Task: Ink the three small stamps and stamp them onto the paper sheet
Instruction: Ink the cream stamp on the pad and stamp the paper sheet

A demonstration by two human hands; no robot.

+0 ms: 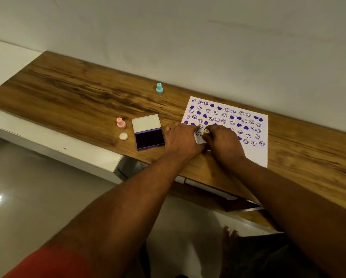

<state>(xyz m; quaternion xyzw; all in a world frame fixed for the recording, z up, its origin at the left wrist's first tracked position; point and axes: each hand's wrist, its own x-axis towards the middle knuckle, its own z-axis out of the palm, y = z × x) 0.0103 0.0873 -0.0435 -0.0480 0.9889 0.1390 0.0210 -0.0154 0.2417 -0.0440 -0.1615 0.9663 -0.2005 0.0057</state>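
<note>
- A pink plastic stamp (121,123) stands upright on the brown wooden table (67,93), with a pale round cap (123,136) lying just nearer.
- To their right lies an open purple ink pad (149,137), lid folded back.
- A teal plastic stamp (159,88) stands farther back, towards the wall.
- The left hand (183,140) rests with straight fingers on the near-left corner of the white paper sheet (256,153).
- The right hand (224,144) has its fingers clamped round a pale yellow stamp (206,131), upright over the sheet among purple heart and smiley prints (248,135); its base is hidden.
</note>
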